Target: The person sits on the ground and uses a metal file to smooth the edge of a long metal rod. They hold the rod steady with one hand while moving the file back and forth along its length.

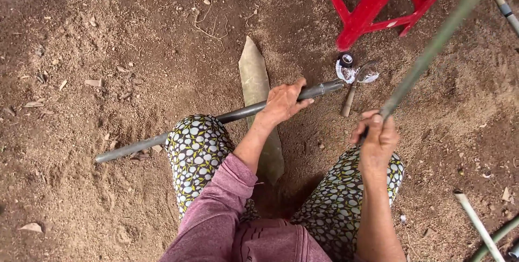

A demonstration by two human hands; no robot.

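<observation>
left hand (pixel 282 102): palm down, fingers wrapped over a long dark grey cane (pixel 227 116), clenched on it near its right end
long dark grey cane: lies across the left knee (pixel 195 146) on the dirt ground (pixel 108 40); most of its length runs down-left of the grip, a short stub runs up-right toward the tape roll
right hand (pixel 377 139): fist closed around a thin green-grey stick (pixel 432 48), grasping its lower end
thin green-grey stick: rises up-right from the grip, blurred, out toward the top right corner
flat pale pointed slat (pixel 258 105): on the dirt under the cane, passing beneath the left wrist; tip points away from the grip, near end between the knees
small dark tape roll (pixel 346 59): just beyond the cane's end, up-right of the left grip, resting on a crumpled clear wrapper (pixel 369 75)
short tool with wooden handle (pixel 350 97): on the dirt between the two grips, curved metal end near the wrapper; kind of tool unclear
red plastic stool (pixel 373 2): well above the right grip, legs only in view
pale stick pieces (pixel 478 224): lower right, well apart from the right grip
clothing: patterned trousers, pink sleeve (pixel 216 208) on the left arm
</observation>
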